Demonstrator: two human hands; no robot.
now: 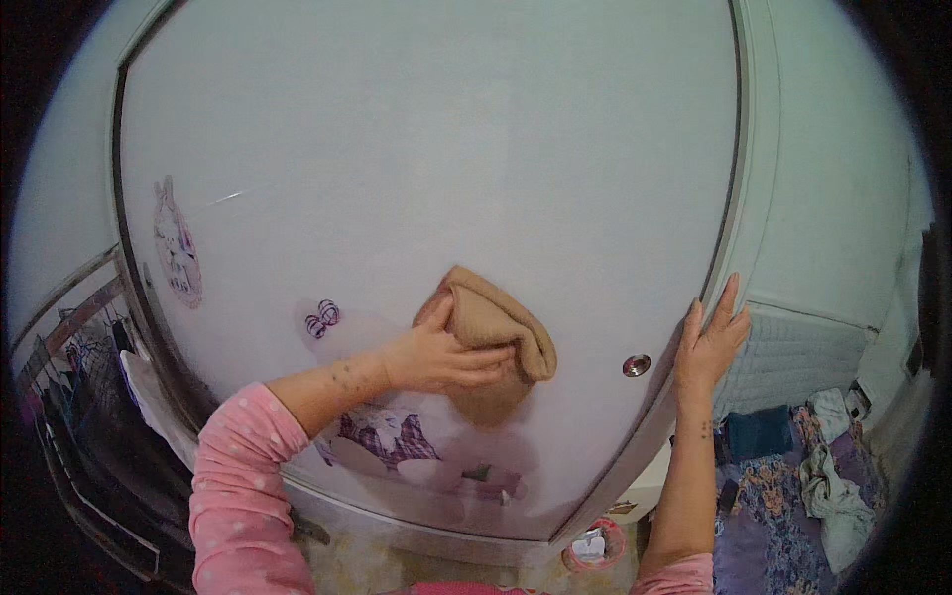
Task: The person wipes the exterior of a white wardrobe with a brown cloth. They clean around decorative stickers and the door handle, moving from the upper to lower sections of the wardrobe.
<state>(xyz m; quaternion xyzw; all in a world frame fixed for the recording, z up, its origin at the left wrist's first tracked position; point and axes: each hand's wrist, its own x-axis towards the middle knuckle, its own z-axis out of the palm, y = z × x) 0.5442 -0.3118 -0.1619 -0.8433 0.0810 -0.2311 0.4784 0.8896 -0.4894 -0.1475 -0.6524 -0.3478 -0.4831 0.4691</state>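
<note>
My left hand (457,353) presses a folded tan cloth (498,320) against a large white door panel (446,149), thumb on top and fingers spread over the cloth's lower part. My right hand (710,342) rests on the right edge of the panel's frame, fingers apart and pointing up, holding nothing loose. Between the two hands a round metal recessed pull (637,365) is set in the panel. A purple bow sticker (322,319) is left of the cloth, an oval sticker (178,242) lies farther left, and a plaid-patterned figure (394,435) shows below my left forearm.
Dark clothes (104,424) hang on a rack at the left. At the lower right, a bed with a patterned purple cover (773,513) holds a dark teal folded item (758,433) and a pale crumpled cloth (837,498). A pink-rimmed bin (621,547) stands on the floor below the panel.
</note>
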